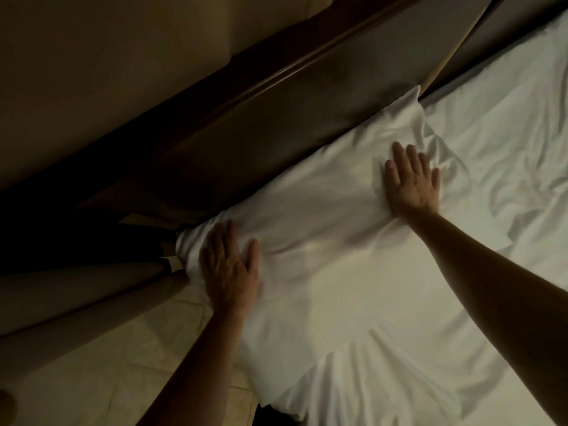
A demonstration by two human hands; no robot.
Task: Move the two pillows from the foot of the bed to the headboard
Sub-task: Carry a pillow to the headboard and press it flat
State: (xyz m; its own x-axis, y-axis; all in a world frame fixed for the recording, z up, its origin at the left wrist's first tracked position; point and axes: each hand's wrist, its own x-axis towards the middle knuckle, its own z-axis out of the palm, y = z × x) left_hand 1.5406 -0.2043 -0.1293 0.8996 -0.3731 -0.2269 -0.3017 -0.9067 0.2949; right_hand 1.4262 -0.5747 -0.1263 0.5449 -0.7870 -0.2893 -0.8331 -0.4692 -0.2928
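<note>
Bed: one pillow, two flat hands.

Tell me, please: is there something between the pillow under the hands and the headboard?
Nothing visible. The pillow already lies along the dark headboard, its far edge against it. The left hand and right hand rest flat on top of it.

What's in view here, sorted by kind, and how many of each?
Bare hands: 2, left hand and right hand, both flat on the pillow
White fabric pillows: 1, against the headboard
Dark wooden headboards: 1
White rumpled bed sheets: 1
Total: 5
</note>
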